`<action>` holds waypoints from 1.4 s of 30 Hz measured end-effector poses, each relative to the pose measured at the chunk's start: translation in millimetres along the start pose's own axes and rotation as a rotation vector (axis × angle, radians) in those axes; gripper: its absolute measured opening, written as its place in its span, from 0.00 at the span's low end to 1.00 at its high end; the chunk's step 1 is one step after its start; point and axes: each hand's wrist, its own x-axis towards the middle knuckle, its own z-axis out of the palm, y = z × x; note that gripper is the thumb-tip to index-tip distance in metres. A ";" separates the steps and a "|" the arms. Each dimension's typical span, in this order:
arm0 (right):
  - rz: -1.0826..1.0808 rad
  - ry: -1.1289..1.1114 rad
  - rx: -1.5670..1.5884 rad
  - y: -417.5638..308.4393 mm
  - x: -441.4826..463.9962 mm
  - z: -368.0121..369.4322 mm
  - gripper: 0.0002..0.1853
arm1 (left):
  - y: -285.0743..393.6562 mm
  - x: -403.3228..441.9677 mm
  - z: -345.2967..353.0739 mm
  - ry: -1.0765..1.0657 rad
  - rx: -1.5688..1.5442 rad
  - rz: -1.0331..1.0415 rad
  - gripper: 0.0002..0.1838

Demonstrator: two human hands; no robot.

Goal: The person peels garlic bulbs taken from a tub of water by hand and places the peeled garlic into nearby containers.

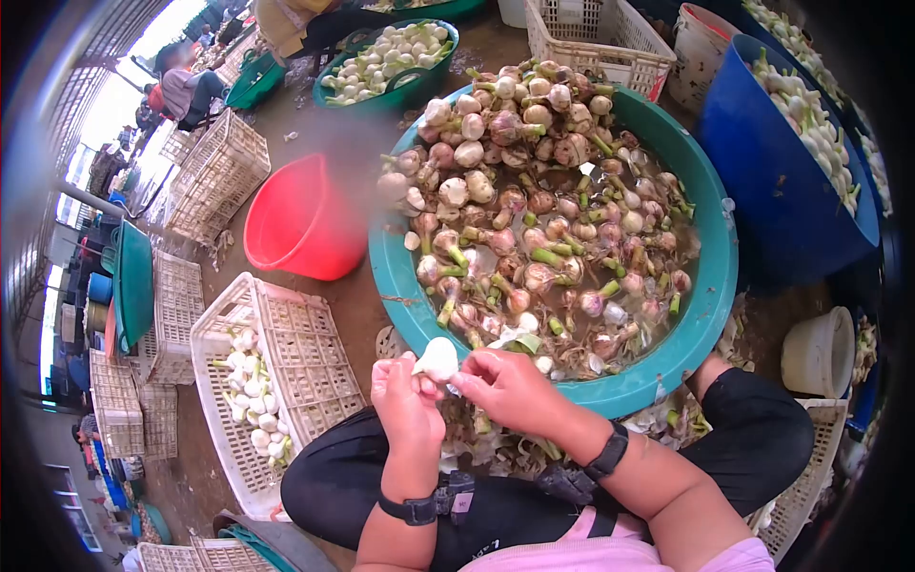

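Observation:
A peeled white garlic bulb (438, 358) is held up over the near rim of a green basin (393, 303). My left hand (408, 398) grips it, fingers curled around its left and lower side. From the right, my right hand (510, 383) pinches at the bulb's lower right side with thumb and forefinger. Unpeeled garlic bulbs (538, 276) with cut green stems lie heaped in the basin, partly in murky water. Below my hands, loose garlic skins (486, 434) cover the ground between my legs.
Left of my knee, a white plastic crate (217, 419) contains peeled garlic. A red bucket (303, 221) stands beyond it. At the right are a tall blue tub (777, 191) of garlic and a white bucket (815, 353). Another green basin (424, 84) and a seated person (181, 86) are farther back.

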 end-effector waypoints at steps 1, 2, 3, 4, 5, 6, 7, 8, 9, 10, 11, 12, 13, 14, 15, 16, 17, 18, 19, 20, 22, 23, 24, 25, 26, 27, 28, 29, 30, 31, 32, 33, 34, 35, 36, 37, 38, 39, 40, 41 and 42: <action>-0.003 0.000 -0.001 0.6 1.2 2.9 0.14 | 0.4 -1.9 2.5 0.008 0.049 0.014 0.11; -0.038 0.058 -0.028 3.9 1.7 7.3 0.13 | -2.3 -0.1 0.3 0.000 0.038 0.055 0.11; -0.071 0.115 -0.054 5.8 1.3 11.0 0.13 | -4.0 -0.2 -0.8 0.001 0.039 0.057 0.11; -0.072 0.113 -0.052 5.4 -0.1 13.1 0.13 | -6.0 -0.6 -1.4 0.003 0.097 0.132 0.10; -0.125 0.164 -0.140 4.3 -2.1 14.5 0.12 | -7.2 -0.8 -1.8 0.006 0.156 0.205 0.10; -0.176 0.216 -0.227 4.5 -3.9 15.4 0.11 | -6.6 -2.1 -1.5 0.007 0.160 0.203 0.10; -0.170 0.217 -0.225 7.1 -3.9 15.5 0.11 | -4.9 -4.8 0.2 -0.018 0.176 0.192 0.10; -0.177 0.224 -0.188 11.7 -1.8 15.0 0.10 | -3.5 -6.9 1.9 -0.042 0.189 0.182 0.09; -0.187 0.230 -0.152 16.6 0.4 14.7 0.09 | -1.6 -7.5 2.4 -0.041 0.189 0.181 0.09; -0.188 0.230 -0.152 24.0 2.1 12.3 0.09 | 1.4 -7.1 2.6 -0.033 0.095 0.062 0.09; -0.070 0.167 -0.099 32.6 3.7 8.2 0.10 | 3.6 -6.4 2.9 -0.025 0.001 -0.054 0.09; 0.047 0.104 -0.046 33.7 5.8 5.8 0.11 | 3.7 -4.9 2.4 -0.028 0.000 -0.050 0.09; 0.043 0.102 -0.046 32.8 5.0 7.5 0.11 | 1.9 -2.7 0.7 0.007 0.022 -0.040 0.09; 0.040 0.102 -0.001 30.1 0.6 9.9 0.11 | 0.2 -1.0 -0.9 0.045 0.044 -0.032 0.09; 0.041 0.102 0.045 23.6 -4.7 11.2 0.11 | -1.5 -0.5 -2.5 0.051 0.045 -0.034 0.09; 0.014 0.111 -0.064 0.6 -7.6 9.2 0.10 | -3.6 -1.0 -4.2 0.011 0.083 0.011 0.09; 0.020 0.113 -0.061 3.9 -5.1 12.7 0.10 | -5.3 -1.7 -4.6 -0.036 0.122 0.057 0.09; -0.093 0.171 -0.123 11.5 -0.6 16.1 0.11 | -5.6 -2.6 -4.6 -0.040 0.125 0.053 0.09; -0.209 0.229 -0.187 18.6 4.0 17.9 0.11 | -4.6 -3.6 -4.7 -0.049 0.173 0.070 0.09; -0.205 0.211 -0.189 23.4 8.3 17.9 0.11 | -2.9 -4.1 -4.2 -0.057 0.220 0.089 0.09; -0.076 0.145 -0.152 32.6 13.2 13.7 0.11 | 4.1 -7.2 -1.3 -0.028 0.125 0.011 0.09; 0.051 0.079 -0.116 38.0 14.7 11.5 0.11 | 6.9 -7.5 -0.5 -0.001 0.029 -0.066 0.10; 0.099 0.081 -0.098 38.6 14.7 10.0 0.11 | 8.2 -5.9 -0.4 -0.002 0.031 -0.063 0.10; 0.099 0.080 -0.097 37.5 13.5 11.9 0.11 | 8.6 -4.7 -0.7 0.006 0.029 -0.029 0.10; 0.092 0.113 0.043 34.8 10.0 14.3 0.12 | 8.1 -4.4 -1.5 0.018 0.027 0.002 0.10; 0.090 0.146 0.182 26.7 5.5 15.0 0.13 | 4.7 -4.1 -3.4 0.024 0.029 -0.003 0.10; 0.059 0.092 0.160 15.3 3.5 12.4 0.14 | -0.1 -2.8 -4.9 -0.024 0.100 0.055 0.10; 0.062 0.096 0.161 12.8 5.6 12.8 0.14 | -3.1 -2.1 -4.5 -0.079 0.171 0.115 0.10; -0.014 0.093 0.035 10.6 7.7 12.6 0.14 | -4.0 -2.6 -4.2 -0.087 0.173 0.110 0.10; -0.088 0.093 -0.094 8.9 8.8 12.1 0.14 | -3.6 -3.6 -5.5 -0.035 0.204 0.193 0.10; -0.115 0.052 -0.079 14.7 12.7 13.2 0.10 | -1.8 -3.8 -7.5 0.016 0.233 0.275 0.10; -0.111 0.065 -0.086 28.2 16.9 7.6 0.10 | 18.5 -0.4 -14.2 0.144 -0.034 0.113 0.09; -0.086 0.082 -0.256 46.3 22.2 -3.2 0.08 | 35.2 19.9 -55.1 0.176 -0.108 0.143 0.07; -0.058 0.098 -0.425 62.7 26.5 -17.1 0.06 | 62.6 18.2 -60.2 0.221 -0.245 0.283 0.08; 0.009 0.186 -0.566 76.3 30.0 -39.5 0.05 | 95.5 15.4 -66.0 0.191 -0.283 0.337 0.13; 0.075 0.268 -0.705 90.3 35.1 -67.4 0.04 | 105.8 6.5 -70.6 0.286 -0.179 0.528 0.16; 0.091 0.247 -1.106 105.7 44.7 -95.0 0.08 | 116.5 7.9 -71.8 0.456 -0.295 0.571 0.17; 0.117 0.257 -1.258 127.5 50.0 -119.0 0.09 | 110.2 6.7 -61.4 0.461 -0.295 0.567 0.17; 0.095 0.256 -1.436 154.7 53.1 -138.3 0.09 | 97.1 5.8 -46.1 0.405 -0.257 0.571 0.15; 0.165 0.112 -1.519 167.6 52.0 -149.5 0.10 | 83.9 3.1 -28.6 0.345 -0.224 0.577 0.15; 0.315 -0.016 -1.411 188.4 55.6 -158.6 0.12 | 61.3 7.5 -21.6 0.218 -0.024 0.476 0.14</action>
